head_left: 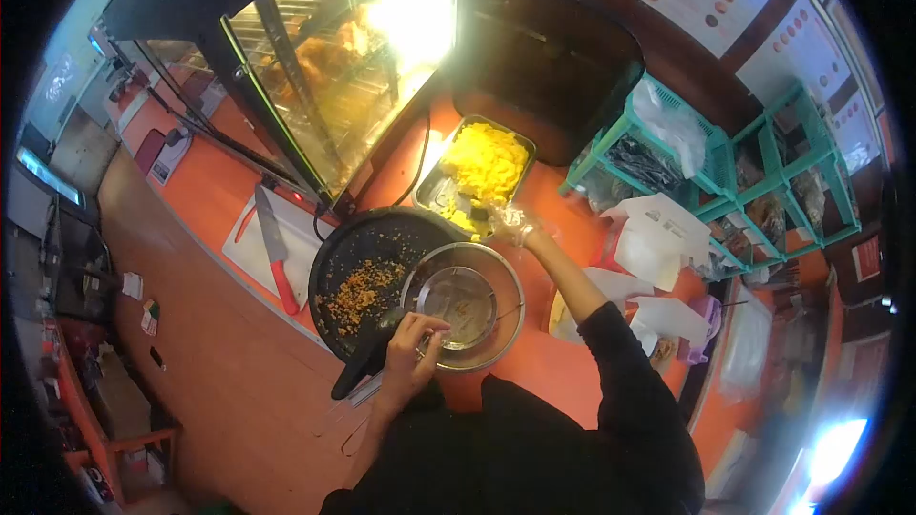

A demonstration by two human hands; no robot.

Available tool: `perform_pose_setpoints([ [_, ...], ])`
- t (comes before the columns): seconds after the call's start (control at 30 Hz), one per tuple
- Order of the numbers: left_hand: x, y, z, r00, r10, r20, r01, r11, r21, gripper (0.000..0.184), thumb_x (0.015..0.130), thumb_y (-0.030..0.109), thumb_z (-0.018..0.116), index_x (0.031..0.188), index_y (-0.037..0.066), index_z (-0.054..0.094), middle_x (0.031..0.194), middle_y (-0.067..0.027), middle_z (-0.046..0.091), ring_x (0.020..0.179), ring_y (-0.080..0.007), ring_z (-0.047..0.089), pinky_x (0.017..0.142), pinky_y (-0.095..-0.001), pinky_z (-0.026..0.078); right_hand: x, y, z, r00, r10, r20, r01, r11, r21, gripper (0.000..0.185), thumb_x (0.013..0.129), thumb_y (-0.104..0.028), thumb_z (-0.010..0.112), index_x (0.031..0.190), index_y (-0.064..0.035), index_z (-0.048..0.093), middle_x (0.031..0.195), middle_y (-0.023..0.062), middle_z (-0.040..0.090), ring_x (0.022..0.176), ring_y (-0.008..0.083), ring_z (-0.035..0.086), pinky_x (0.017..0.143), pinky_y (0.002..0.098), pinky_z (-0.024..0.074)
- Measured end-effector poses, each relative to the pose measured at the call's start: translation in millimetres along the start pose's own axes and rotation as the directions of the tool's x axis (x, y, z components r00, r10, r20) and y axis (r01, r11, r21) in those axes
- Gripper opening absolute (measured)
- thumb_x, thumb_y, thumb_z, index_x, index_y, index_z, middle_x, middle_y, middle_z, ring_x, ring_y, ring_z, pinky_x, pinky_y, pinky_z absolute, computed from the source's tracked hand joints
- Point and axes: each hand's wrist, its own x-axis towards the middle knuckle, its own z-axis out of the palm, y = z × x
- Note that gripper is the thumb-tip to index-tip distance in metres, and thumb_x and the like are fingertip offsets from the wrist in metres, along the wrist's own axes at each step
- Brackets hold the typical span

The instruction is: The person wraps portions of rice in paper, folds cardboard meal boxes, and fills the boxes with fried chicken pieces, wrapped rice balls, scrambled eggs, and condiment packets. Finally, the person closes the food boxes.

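Note:
My left hand [413, 351] is closed at the near left edge of a round mesh strainer [456, 300], its fingers curled by the rim. The strainer sits inside a steel bowl [510, 319]. My right hand [513, 225], in a clear plastic glove, reaches the near right corner of a metal tray [528, 148] of yellow food pieces [487, 160]. Its fingertips are blurred among the pieces, so their grip is unclear. Beside the bowl, a black frying pan [334, 253] holds brown fried crumbs [363, 296], its handle [358, 372] passing near my left wrist.
A knife with a red handle [283, 286] lies on a white cutting board [240, 238]. A lit glass warming cabinet [315, 67] stands behind the pan. On the right are open white food boxes [658, 238] and teal baskets [711, 181] with plastic bags.

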Motion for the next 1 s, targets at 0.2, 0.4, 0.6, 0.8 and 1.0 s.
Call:
perform_pose_setpoints([
  [0.2,-3,-2,-1,0.999,-0.050,0.012,0.050,0.998,0.049,0.014,0.084,0.002,0.053,0.094,0.002,0.063,0.087,-0.0116,0.058,0.078,-0.0219,0.060,0.070,-0.0326,0.047,-24,-37,-32,0.996,-0.036,0.088,0.062,0.948,-0.311,0.088,0.078,-0.068,0.047,0.134,-0.0003,0.040,0.114,0.0229,0.059,0.099,0.0343,0.061,0.085,0.0424,0.0492],
  [0.4,0,-5,5,0.997,-0.071,0.016,0.070,0.995,0.068,0.013,0.084,0.002,0.054,0.093,0.002,0.063,0.087,-0.0117,0.058,0.077,-0.0218,0.060,0.070,-0.0329,0.047,-23,-44,-20,0.985,0.016,0.173,0.056,0.912,-0.407,0.091,0.077,-0.064,0.053,0.136,0.0023,0.033,0.111,0.0234,0.061,0.096,0.0367,0.062,0.078,0.0513,0.0503],
  [0.6,8,-6,10,0.998,-0.063,0.006,0.063,0.997,0.047,0.012,0.084,0.002,0.054,0.093,0.001,0.062,0.088,-0.0122,0.058,0.077,-0.0223,0.059,0.069,-0.0324,0.047,-19,-39,-3,0.999,-0.015,0.051,0.035,0.914,-0.404,0.083,0.076,-0.047,0.066,0.137,-0.0019,0.033,0.105,0.0182,0.063,0.089,0.0344,0.065,0.064,0.0495,0.0531],
  [0.8,8,-18,12,0.997,-0.075,0.013,0.074,0.994,0.076,0.012,0.084,0.002,0.054,0.093,0.001,0.062,0.089,-0.0125,0.059,0.078,-0.0230,0.059,0.070,-0.0329,0.047,-16,-25,24,0.995,-0.098,-0.022,0.081,0.910,-0.406,0.054,0.083,-0.029,0.057,0.128,-0.0022,0.045,0.094,0.0195,0.065,0.081,0.0332,0.066,0.059,0.0498,0.0515],
  [1.0,11,-16,17,0.997,-0.075,0.020,0.073,0.995,0.062,0.012,0.084,0.003,0.054,0.094,0.001,0.062,0.087,-0.0122,0.059,0.077,-0.0233,0.059,0.071,-0.0335,0.047,-14,-40,-7,0.993,-0.042,0.113,0.072,0.958,-0.279,0.038,0.088,-0.037,0.049,0.112,-0.0092,0.057,0.088,0.0190,0.066,0.079,0.0343,0.066,0.065,0.0455,0.0525],
])
